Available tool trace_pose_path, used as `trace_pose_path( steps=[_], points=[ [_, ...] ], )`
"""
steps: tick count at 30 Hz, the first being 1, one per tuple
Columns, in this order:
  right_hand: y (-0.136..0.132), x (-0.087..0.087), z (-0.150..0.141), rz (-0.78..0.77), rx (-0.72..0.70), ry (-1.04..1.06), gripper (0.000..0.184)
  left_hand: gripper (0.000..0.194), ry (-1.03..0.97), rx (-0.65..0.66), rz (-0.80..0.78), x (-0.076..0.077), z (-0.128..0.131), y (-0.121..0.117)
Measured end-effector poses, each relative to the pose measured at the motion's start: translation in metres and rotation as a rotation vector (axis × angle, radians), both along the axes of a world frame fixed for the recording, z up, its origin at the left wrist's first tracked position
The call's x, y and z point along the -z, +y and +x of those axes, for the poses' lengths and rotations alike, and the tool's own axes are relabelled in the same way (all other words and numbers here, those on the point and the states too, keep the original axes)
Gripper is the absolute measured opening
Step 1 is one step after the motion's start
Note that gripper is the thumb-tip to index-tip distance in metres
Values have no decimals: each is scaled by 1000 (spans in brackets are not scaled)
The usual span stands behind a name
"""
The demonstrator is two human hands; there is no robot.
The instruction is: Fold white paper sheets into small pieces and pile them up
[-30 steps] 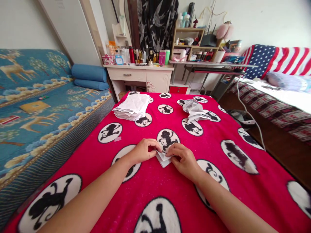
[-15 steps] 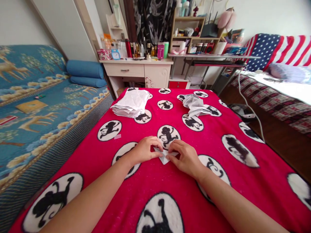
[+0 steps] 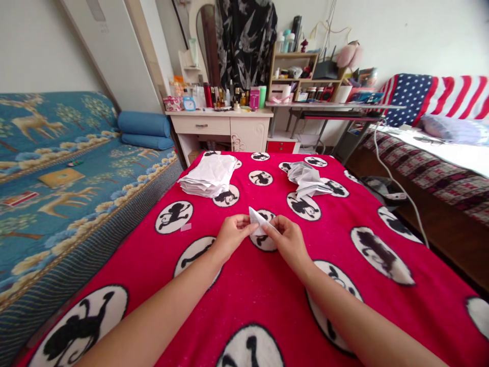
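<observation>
A small folded piece of white paper (image 3: 259,218) is held between my two hands over the middle of the red cloth, one pointed corner facing up and away from me. My left hand (image 3: 236,233) pinches its left side between thumb and fingers. On the other side, my right hand (image 3: 286,237) grips the right edge, thumb in front. Fingers cover part of the folds. Beyond the hands on the left lies a stack of white paper sheets (image 3: 210,175). Several crumpled or folded papers (image 3: 306,178) lie farther off on the right.
A red cloth with monkey prints (image 3: 244,285) covers the table. A small paper scrap (image 3: 186,227) lies left of my hands. A blue sofa (image 3: 95,173) stands at the left, a bed (image 3: 431,168) at the right, and a white cabinet (image 3: 214,127) behind.
The folded paper has been raised and turned, so its point now faces away from me rather than toward me. Both hands moved with it, and the camera view has tilted up slightly.
</observation>
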State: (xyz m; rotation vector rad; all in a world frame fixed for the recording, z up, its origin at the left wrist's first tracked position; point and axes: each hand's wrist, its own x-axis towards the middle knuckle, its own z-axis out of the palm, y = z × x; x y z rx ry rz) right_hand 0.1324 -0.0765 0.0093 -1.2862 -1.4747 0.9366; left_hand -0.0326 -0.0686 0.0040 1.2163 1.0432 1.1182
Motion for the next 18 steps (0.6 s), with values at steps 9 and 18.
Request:
trace_pose_path(
  steps=[9,18],
  points=[
    [10,13,-9,2,43,168,37,24,85,-94,-4,10,15,18],
    [2,4,-4,-120,-31,337,37,23,194,84,52,3,15,-3]
  ],
)
